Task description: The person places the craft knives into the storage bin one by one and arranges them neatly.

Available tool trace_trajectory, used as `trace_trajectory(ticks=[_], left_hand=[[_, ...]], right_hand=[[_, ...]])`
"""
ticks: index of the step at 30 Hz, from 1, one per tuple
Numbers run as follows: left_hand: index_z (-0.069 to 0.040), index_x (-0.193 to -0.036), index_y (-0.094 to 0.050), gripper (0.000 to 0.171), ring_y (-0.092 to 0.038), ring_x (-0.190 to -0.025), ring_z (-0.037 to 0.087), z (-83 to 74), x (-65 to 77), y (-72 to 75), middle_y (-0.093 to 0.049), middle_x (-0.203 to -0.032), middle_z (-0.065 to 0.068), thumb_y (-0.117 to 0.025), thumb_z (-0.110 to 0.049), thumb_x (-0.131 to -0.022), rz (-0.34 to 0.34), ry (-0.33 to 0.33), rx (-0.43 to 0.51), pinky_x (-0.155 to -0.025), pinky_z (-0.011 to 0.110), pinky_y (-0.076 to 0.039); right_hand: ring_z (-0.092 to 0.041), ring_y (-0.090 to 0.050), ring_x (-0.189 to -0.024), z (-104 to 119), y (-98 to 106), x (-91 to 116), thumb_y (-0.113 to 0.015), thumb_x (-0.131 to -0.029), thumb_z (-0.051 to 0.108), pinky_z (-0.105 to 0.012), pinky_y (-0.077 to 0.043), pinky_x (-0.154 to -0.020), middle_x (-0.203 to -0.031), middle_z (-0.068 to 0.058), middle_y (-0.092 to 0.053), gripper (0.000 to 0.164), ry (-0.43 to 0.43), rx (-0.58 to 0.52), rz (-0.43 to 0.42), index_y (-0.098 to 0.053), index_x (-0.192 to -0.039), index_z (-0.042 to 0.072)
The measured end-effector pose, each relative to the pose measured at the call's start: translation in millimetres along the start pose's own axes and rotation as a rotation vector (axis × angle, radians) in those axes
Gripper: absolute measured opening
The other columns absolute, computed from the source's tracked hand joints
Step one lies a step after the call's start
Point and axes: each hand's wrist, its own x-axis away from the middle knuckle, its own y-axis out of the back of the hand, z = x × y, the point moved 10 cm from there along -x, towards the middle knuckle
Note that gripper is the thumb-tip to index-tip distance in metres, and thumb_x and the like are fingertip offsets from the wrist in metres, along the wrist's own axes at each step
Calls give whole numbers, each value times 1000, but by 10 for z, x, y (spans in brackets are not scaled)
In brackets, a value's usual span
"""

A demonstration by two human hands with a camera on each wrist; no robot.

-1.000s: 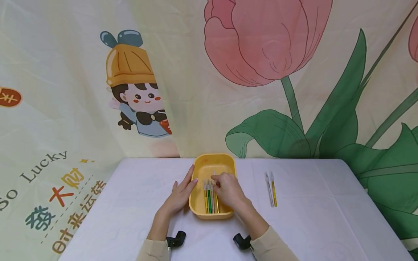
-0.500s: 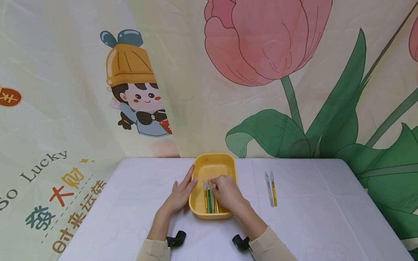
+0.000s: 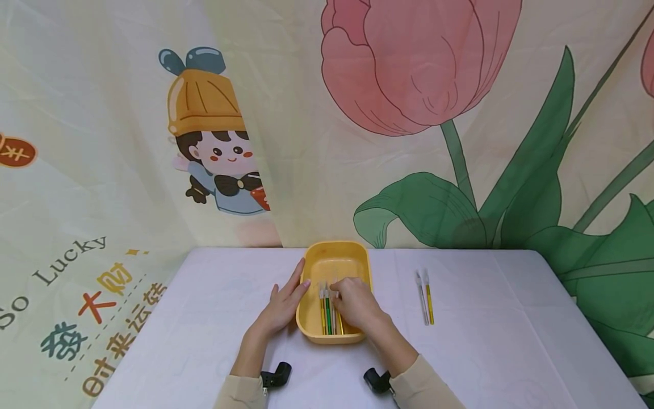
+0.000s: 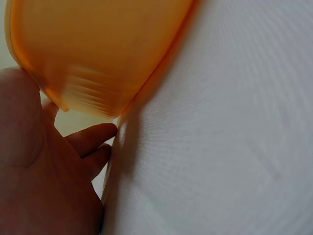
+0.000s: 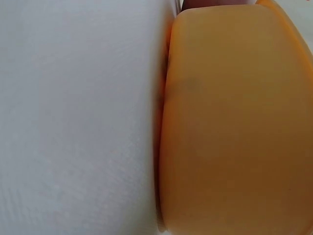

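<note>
A yellow tray [image 3: 314, 336] sits on the table with several slim pens [image 3: 328, 312] lying side by side in it. Yellow, green and greyish barrels show, with pale tips toward the far end. My right hand [image 3: 357, 304] reaches over the tray's right rim, thumb and forefinger pinching a pen near its tip; that end is hidden by the fingers. Along the tray's left side rests my left hand [image 3: 280, 304], fingers extended and thumb at the rim. In the left wrist view, two fingers [image 4: 90, 139] of this hand stand off the tray wall.
Two more pens [image 3: 424, 298], one silvery and one yellow, lie on the white tablecloth [image 3: 490, 329] right of the tray. A printed cloth backdrop [image 3: 296, 142] hangs behind the table's far edge. The right wrist view is mostly the tray's outer wall [image 5: 234, 122].
Inside the tray, my right hand has shifted slightly toward me and the pen tip that showed above its fingers no longer stands out. My left hand and the two loose pens have stayed put.
</note>
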Motion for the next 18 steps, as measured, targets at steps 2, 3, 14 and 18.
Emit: trace_trajectory(ticks=[2, 3, 14, 18], left_hand=[[-44, -166, -8, 61, -29, -159, 27, -3, 1, 1, -19, -172, -14, -34, -52, -112, -1, -2, -2, -126, 64, 15], [-44, -166, -8, 60, -29, -158, 26, -3, 0, 2, -19, -172, -14, -34, -52, -112, -1, -2, -2, -126, 64, 15], [-46, -166, -7, 60, -26, -159, 25, 22, -7, -7, -18, -172, -16, -34, -53, -112, -1, 9, 4, -126, 63, 17], [-45, -166, -7, 61, -27, -159, 25, 23, -9, -7, -18, -172, -16, -33, -54, -111, -1, 3, -1, -126, 63, 16]], right_hand=[[-18, -72, -110, -5, 3, 3, -72, -96, 4, -40, -63, -93, -126, -13, -75, 27, 1, 1, -5, -77, -122, 1], [-20, -71, -113, -7, 3, 3, -72, -95, 4, -41, -62, -94, -126, -13, -75, 27, 2, 3, -7, -77, -122, 1], [-24, -71, -119, -1, -4, 2, -70, -96, 3, -44, -59, -100, -124, -12, -76, 26, -3, 37, -15, -77, -121, 0], [-16, -71, -101, -1, -20, -1, -69, -96, 2, -40, -62, -93, -118, -12, -77, 25, 6, 55, -7, -77, -120, 0]])
